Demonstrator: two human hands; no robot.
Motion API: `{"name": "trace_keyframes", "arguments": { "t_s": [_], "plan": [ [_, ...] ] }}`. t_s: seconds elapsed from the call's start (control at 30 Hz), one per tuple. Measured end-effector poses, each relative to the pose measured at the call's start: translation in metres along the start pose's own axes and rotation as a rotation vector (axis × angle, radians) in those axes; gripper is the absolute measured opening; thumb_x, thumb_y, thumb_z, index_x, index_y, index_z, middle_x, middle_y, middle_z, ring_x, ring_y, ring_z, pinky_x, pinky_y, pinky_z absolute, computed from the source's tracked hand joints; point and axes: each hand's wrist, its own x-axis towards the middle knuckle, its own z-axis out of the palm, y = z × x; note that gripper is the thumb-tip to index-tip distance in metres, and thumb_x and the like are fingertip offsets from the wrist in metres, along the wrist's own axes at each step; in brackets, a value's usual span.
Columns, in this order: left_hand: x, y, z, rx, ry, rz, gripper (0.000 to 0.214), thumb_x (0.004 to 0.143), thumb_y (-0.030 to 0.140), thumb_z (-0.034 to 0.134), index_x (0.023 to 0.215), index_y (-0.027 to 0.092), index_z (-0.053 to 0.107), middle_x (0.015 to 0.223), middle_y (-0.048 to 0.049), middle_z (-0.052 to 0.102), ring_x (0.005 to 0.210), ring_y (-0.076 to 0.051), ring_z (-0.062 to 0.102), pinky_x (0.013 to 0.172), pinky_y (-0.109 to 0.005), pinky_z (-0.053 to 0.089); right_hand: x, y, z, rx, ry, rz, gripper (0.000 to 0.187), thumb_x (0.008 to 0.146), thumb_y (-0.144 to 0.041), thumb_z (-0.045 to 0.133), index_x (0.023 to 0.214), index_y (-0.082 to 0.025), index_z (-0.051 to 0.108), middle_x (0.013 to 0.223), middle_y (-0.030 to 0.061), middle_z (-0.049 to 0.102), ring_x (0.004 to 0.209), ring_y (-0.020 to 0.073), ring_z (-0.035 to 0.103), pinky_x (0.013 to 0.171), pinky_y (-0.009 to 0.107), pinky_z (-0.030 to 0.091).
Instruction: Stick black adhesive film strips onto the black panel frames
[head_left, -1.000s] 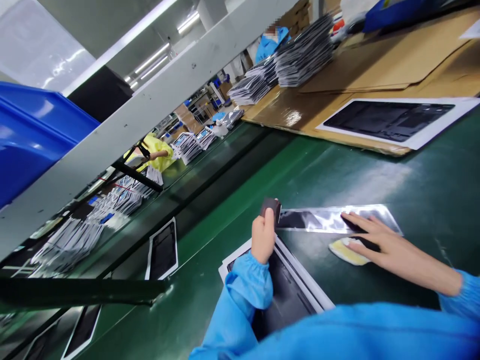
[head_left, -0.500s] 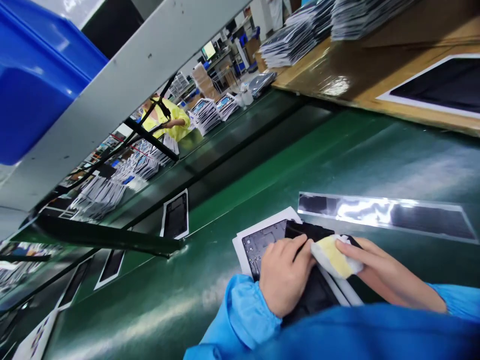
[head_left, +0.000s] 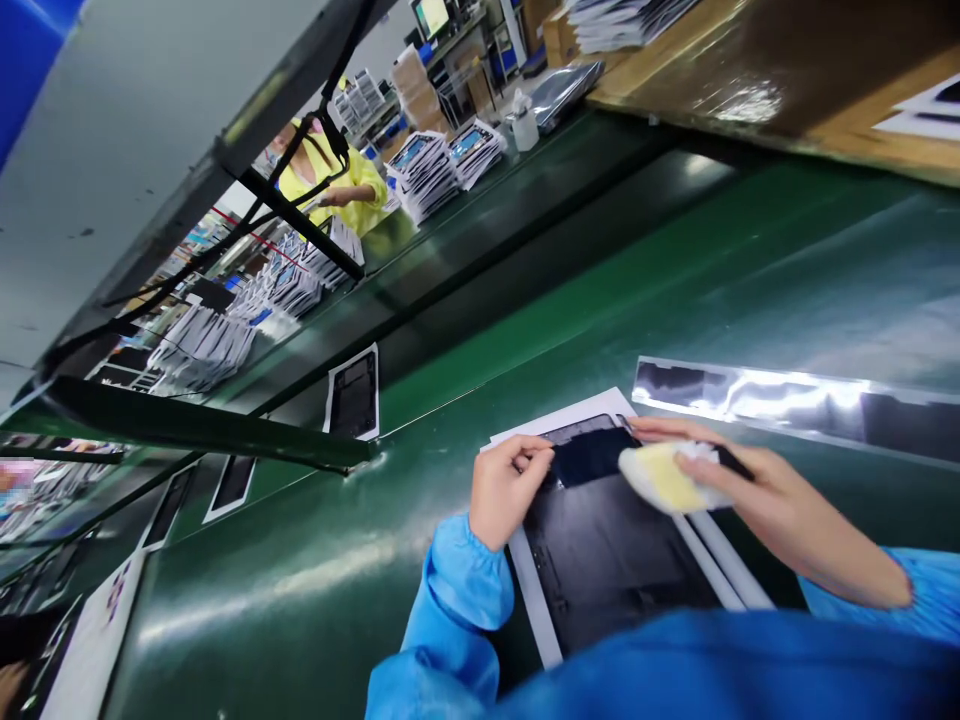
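Note:
A flat black tablet-like panel (head_left: pixel 615 545) lies on a white backing (head_left: pixel 536 600) in front of me. A darker, smooth piece of black film (head_left: pixel 592 458) spans its far end. At the film's left edge, my left hand (head_left: pixel 510 485) is closed in a pinch on its corner. My right hand (head_left: pixel 757 490) grips a white and yellow cloth pad (head_left: pixel 664 478) over the panel's right side. Its extended fingers reach the panel's far right corner. Part of a dark object shows in the right palm, mostly hidden.
Beyond the panel, a clear strip with dark film pieces (head_left: pixel 787 400) lies on the green bench (head_left: pixel 300 590). More framed panels (head_left: pixel 352 392) lie to the left. A green metal bar (head_left: pixel 202 425) crosses the left side. Across the bench, a person in yellow (head_left: pixel 352 190) works beside stacked panels (head_left: pixel 427 175).
My left hand has moved left to the film's edge, and the film now lies flatter across the panel. My right fingers have stretched to the far corner. The view has shifted.

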Motion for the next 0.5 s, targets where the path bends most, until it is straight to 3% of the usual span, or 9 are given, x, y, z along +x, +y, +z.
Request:
{"name": "trace_keyframes", "arguments": {
  "t_s": [0.07, 0.13, 0.2, 0.37, 0.5],
  "plan": [
    [0.006, -0.01, -0.007, -0.013, 0.045, -0.026, 0.021, 0.081, 0.028, 0.067, 0.096, 0.017, 0.078, 0.068, 0.0004, 0.068, 0.055, -0.008, 0.052, 0.059, -0.02, 0.047, 0.006, -0.006, 0.004, 0.142, 0.113, 0.094, 0.056, 0.063, -0.078, 0.07, 0.079, -0.025, 0.071, 0.083, 0.0068, 0.071, 0.073, 0.0249, 0.065, 0.061, 0.036, 0.06],
    [0.011, -0.019, -0.012, -0.006, 0.045, -0.037, 0.022, 0.08, 0.026, 0.068, 0.098, 0.018, 0.078, 0.069, 0.0009, 0.068, 0.057, -0.008, 0.051, 0.062, -0.02, 0.047, 0.012, -0.011, 0.009, 0.242, 0.126, 0.168, 0.056, 0.063, -0.078, 0.071, 0.068, -0.023, 0.063, 0.06, 0.0001, 0.057, 0.051, 0.0158, 0.05, 0.042, 0.029, 0.048],
    [0.014, -0.026, -0.013, 0.006, 0.009, -0.047, 0.021, 0.081, 0.025, 0.067, 0.096, 0.018, 0.079, 0.071, 0.0002, 0.068, 0.057, -0.008, 0.05, 0.062, -0.02, 0.047, 0.017, -0.012, 0.014, 0.275, 0.093, 0.209, 0.054, 0.061, -0.074, 0.076, 0.068, -0.022, 0.06, 0.052, -0.0045, 0.047, 0.045, 0.0116, 0.041, 0.039, 0.026, 0.04],
    [0.017, -0.033, -0.013, 0.04, -0.077, -0.064, 0.023, 0.081, 0.023, 0.065, 0.097, 0.018, 0.08, 0.07, -0.0009, 0.07, 0.057, -0.009, 0.052, 0.058, -0.02, 0.046, 0.026, 0.0, 0.027, 0.124, 0.122, 0.162, 0.055, 0.058, -0.068, 0.078, 0.083, -0.02, 0.067, 0.052, -0.005, 0.051, 0.042, 0.0121, 0.04, 0.038, 0.028, 0.037],
    [0.019, -0.034, -0.014, 0.037, -0.116, -0.04, 0.023, 0.081, 0.022, 0.064, 0.096, 0.018, 0.081, 0.075, -0.0025, 0.073, 0.059, -0.01, 0.054, 0.059, -0.02, 0.048, 0.028, 0.012, 0.035, -0.192, 0.147, -0.029, 0.048, 0.069, -0.064, 0.066, 0.089, -0.02, 0.072, 0.057, -0.0004, 0.061, 0.051, 0.0188, 0.055, 0.049, 0.032, 0.049]
  ]
}}
